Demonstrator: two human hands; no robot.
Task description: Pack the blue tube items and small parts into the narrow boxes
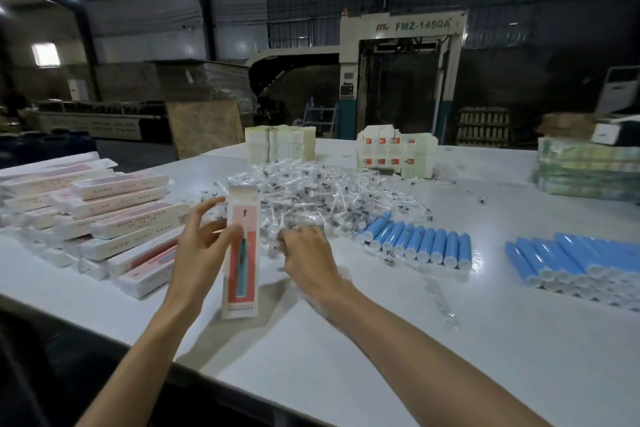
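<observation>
Many boxes (121, 208) stacked left, likely packed; blue tubes (420, 244), parts heap (311, 191) remain on counter (485, 322). Left hand (197, 246) holds narrow box (240, 274); right hand (308, 253) curled in heap, grip unclear.

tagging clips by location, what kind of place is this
Most likely a factory packing floor: a big machine marked FMZ-1450 stands behind the white table, which holds rows of blue tubes and a stack of narrow boxes.
</observation>
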